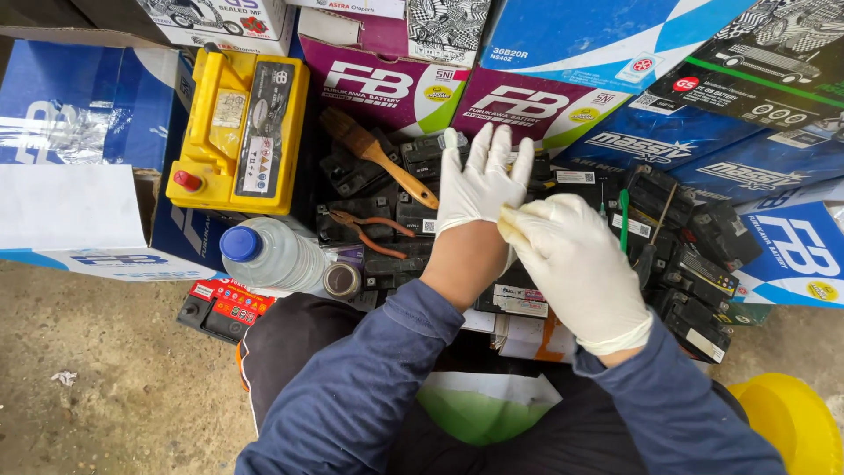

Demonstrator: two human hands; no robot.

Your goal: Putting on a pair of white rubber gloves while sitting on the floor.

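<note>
Both my hands wear white rubber gloves. My left hand (pixel 482 179) is raised with its fingers spread, palm down, over a pile of small black batteries (pixel 694 255). My right hand (pixel 576 264) pinches the cuff of the left glove (pixel 508 225) at the wrist. My forearms are in blue sleeves. A wooden-handled paintbrush (pixel 378 154) lies just left of my left hand. Orange-handled pliers (pixel 374 230) lie below the brush.
A yellow car battery (pixel 239 132) stands at the left. A plastic bottle with a blue cap (pixel 268 255) and a small round tin (pixel 341 280) lie near my knee. Screwdrivers (pixel 624 220) rest on the batteries. Blue and purple cardboard boxes (pixel 607 35) ring the back. A yellow round object (pixel 791 422) sits at bottom right.
</note>
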